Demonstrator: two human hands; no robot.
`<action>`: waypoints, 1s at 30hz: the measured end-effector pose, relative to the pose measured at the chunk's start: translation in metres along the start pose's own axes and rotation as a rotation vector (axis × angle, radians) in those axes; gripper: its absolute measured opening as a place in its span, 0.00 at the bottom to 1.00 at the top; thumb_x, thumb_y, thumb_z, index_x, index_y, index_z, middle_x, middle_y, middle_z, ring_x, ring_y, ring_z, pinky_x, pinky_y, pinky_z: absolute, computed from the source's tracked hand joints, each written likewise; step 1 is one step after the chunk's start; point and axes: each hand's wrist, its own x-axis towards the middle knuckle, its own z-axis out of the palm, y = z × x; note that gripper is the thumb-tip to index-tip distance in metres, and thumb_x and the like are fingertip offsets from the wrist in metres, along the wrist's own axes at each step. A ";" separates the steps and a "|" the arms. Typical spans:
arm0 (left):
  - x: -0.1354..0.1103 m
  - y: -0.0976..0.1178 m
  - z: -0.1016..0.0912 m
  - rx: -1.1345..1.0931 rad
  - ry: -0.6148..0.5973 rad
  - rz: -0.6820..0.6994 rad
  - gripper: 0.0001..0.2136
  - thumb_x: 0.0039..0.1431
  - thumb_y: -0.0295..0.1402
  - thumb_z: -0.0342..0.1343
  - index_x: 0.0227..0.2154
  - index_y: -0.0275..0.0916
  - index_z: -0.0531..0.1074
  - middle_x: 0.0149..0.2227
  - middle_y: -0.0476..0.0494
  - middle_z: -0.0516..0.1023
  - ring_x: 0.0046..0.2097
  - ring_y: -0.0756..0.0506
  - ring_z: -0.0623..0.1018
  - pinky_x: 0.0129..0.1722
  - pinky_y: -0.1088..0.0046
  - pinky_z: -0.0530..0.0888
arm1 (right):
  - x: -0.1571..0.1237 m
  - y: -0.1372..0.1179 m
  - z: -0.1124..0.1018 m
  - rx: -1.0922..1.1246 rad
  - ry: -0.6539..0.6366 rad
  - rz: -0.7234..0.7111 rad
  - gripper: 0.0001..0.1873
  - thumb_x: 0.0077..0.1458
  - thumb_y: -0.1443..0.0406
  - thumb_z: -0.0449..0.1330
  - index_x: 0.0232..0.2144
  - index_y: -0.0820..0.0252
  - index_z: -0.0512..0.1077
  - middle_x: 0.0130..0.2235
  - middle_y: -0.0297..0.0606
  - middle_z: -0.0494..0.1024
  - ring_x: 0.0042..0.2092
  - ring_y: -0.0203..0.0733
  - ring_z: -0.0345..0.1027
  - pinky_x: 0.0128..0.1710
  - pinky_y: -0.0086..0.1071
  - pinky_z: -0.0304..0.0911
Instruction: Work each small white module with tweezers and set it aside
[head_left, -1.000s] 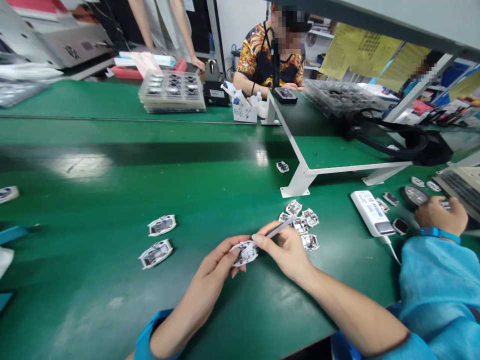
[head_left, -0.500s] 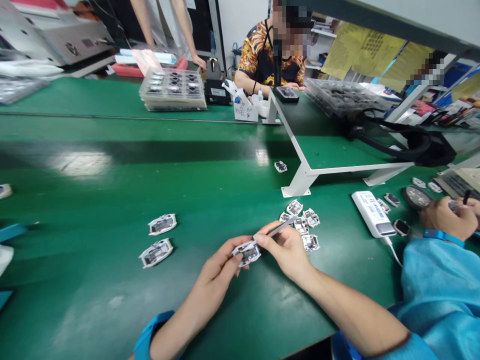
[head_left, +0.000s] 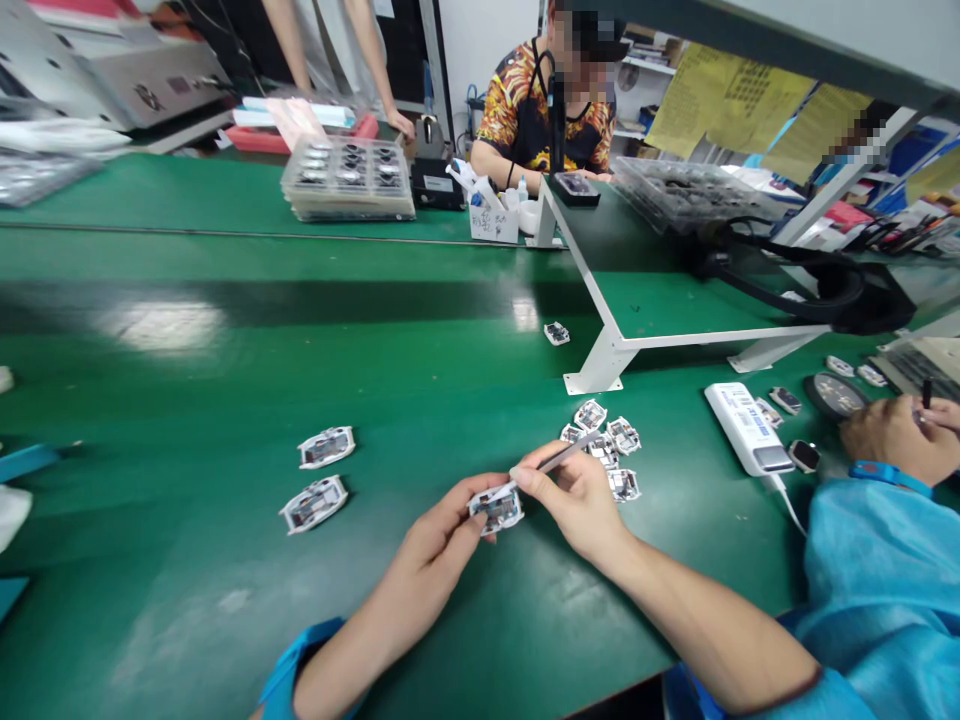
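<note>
Circuit module [head_left: 496, 508], white-edged, dark centre, pinched in left hand [head_left: 439, 540]

Nothing legible here. Yellow paper sheets [head_left: 731, 105], upper rt: dense printed tables, chars too small to read. White power bank [head_left: 746, 428] on the bench w/ blue print & barcode-type label, unreadable. White box [head_left: 491, 225] at far end of bench has handwritten marks on front, can't make out. Black unit [head_left: 435, 185] has small white label, too small. Grey machine [head_left: 135, 90], top left: panel marks, illegible. White-covered module [head_left: 496, 508] held at centre: no readable print.
</note>
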 end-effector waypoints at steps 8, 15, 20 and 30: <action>-0.001 0.001 -0.003 0.068 -0.005 0.029 0.14 0.61 0.36 0.49 0.46 0.40 0.74 0.30 0.47 0.78 0.33 0.44 0.76 0.37 0.71 0.73 | -0.001 -0.001 0.000 -0.035 -0.015 -0.019 0.07 0.50 0.61 0.66 0.27 0.58 0.75 0.27 0.34 0.80 0.31 0.40 0.73 0.34 0.33 0.67; -0.001 -0.002 -0.006 0.131 -0.042 0.046 0.16 0.60 0.36 0.50 0.48 0.40 0.75 0.41 0.42 0.83 0.41 0.41 0.80 0.42 0.69 0.75 | -0.001 -0.001 -0.002 -0.088 -0.041 -0.050 0.07 0.51 0.60 0.66 0.27 0.58 0.75 0.28 0.35 0.80 0.31 0.40 0.73 0.33 0.33 0.66; -0.002 -0.004 -0.009 0.183 -0.052 0.066 0.16 0.61 0.36 0.51 0.50 0.42 0.75 0.47 0.42 0.83 0.47 0.39 0.80 0.47 0.68 0.74 | 0.001 -0.003 -0.001 -0.045 -0.040 -0.026 0.08 0.50 0.60 0.67 0.25 0.58 0.74 0.26 0.33 0.78 0.29 0.39 0.71 0.32 0.32 0.66; -0.006 -0.003 -0.010 0.208 -0.059 0.072 0.18 0.61 0.35 0.52 0.52 0.43 0.73 0.50 0.41 0.81 0.48 0.38 0.79 0.50 0.65 0.73 | -0.002 -0.004 -0.001 -0.087 -0.022 -0.057 0.08 0.51 0.60 0.67 0.27 0.58 0.75 0.27 0.34 0.80 0.31 0.40 0.74 0.33 0.33 0.68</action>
